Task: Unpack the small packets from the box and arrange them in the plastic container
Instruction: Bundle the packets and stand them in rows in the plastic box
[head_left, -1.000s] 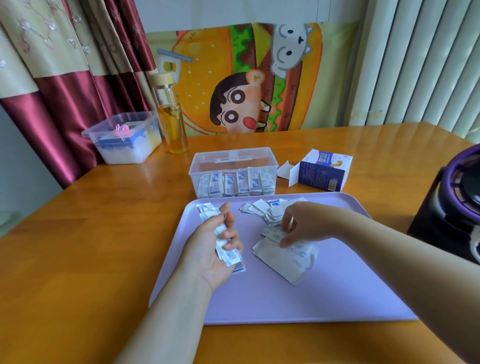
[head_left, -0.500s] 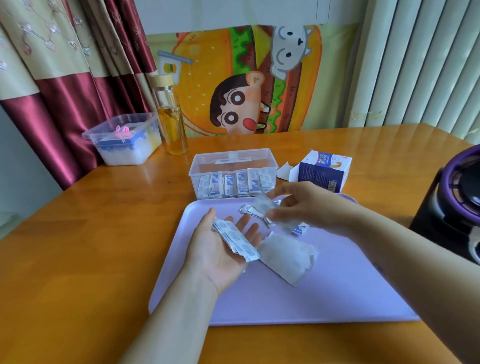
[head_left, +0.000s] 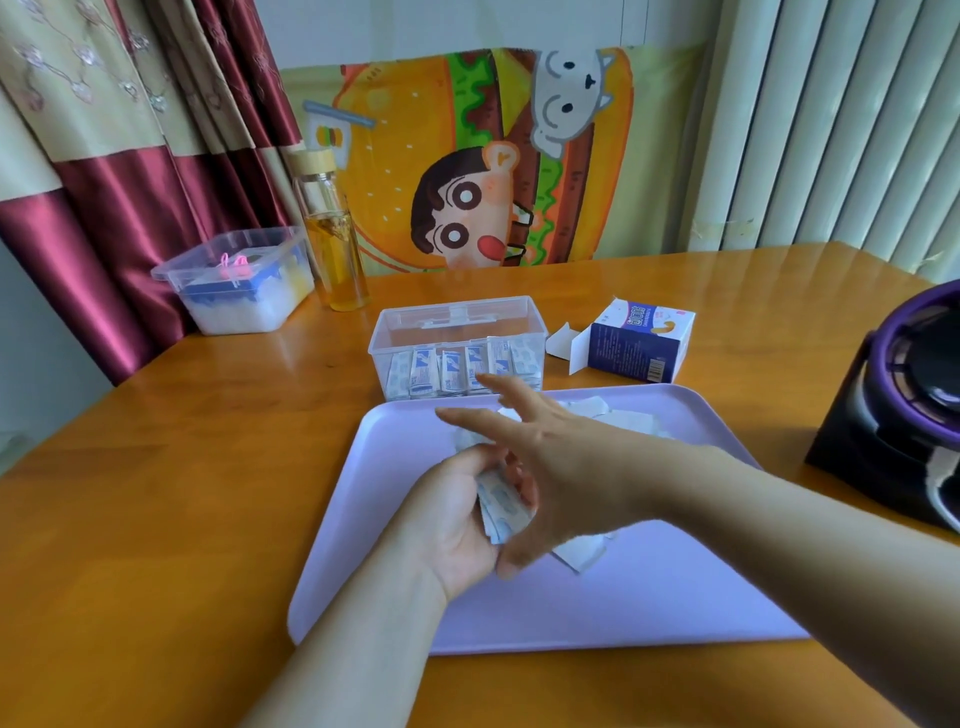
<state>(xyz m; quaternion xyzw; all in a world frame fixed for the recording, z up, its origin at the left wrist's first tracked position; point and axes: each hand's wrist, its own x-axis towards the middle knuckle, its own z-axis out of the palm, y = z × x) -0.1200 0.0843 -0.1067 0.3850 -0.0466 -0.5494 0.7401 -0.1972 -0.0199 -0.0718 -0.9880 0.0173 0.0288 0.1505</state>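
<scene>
My left hand (head_left: 452, 530) lies palm up over the lilac tray (head_left: 649, 597) and grips a small stack of blue-and-white packets (head_left: 501, 512). My right hand (head_left: 566, 467) crosses just above it, fingers spread and straight, thumb down beside the stack, partly hiding it. The clear plastic container (head_left: 457, 319) stands behind the tray with a row of packets upright along its front wall (head_left: 452, 371). The blue-and-white box (head_left: 641, 338) lies to its right, flap open. More loose packets (head_left: 623, 418) lie on the tray's far side.
A white paper piece (head_left: 584, 556) lies on the tray under my right wrist. At the back left are a glass bottle of yellow liquid (head_left: 335, 249) and a lidded plastic tub (head_left: 234, 283). A black and purple appliance (head_left: 909, 410) stands at the right edge.
My right hand picked packets off the tray, carried them left and now hovers spread over my left palm. My left hand's fingers have curled round a thicker stack.
</scene>
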